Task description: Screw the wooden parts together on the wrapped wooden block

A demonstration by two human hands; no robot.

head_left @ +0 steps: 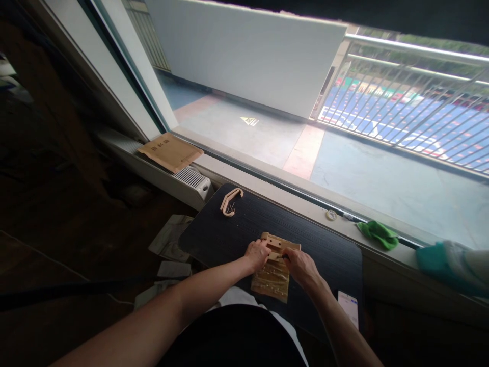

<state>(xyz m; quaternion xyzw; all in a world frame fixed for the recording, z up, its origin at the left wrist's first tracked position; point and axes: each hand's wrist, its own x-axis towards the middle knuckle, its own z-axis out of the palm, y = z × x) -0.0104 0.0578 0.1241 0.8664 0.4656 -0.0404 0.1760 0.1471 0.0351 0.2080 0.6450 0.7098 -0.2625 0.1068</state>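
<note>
On the dark table, my left hand (257, 254) grips the left end of a pale wooden piece (280, 241) with small dark holes along it. My right hand (301, 266) is closed at the right side of the same piece. A small dark tool (285, 256) shows at its fingertips, but its exact kind is hidden by the fingers. Beneath the wood and toward my body lies a crinkled yellowish-brown sheet or bag (270, 281). Farther left on the table are curved wooden pieces (226, 201), with several small dark screws (231, 207) beside them.
A phone (348, 308) lies near the right table edge (359, 275). Along the windowsill sit a tape roll (331, 215), a green cloth (378, 234) and a teal object (439, 265). A brown padded envelope (170, 152) rests on the radiator (193, 179) at left.
</note>
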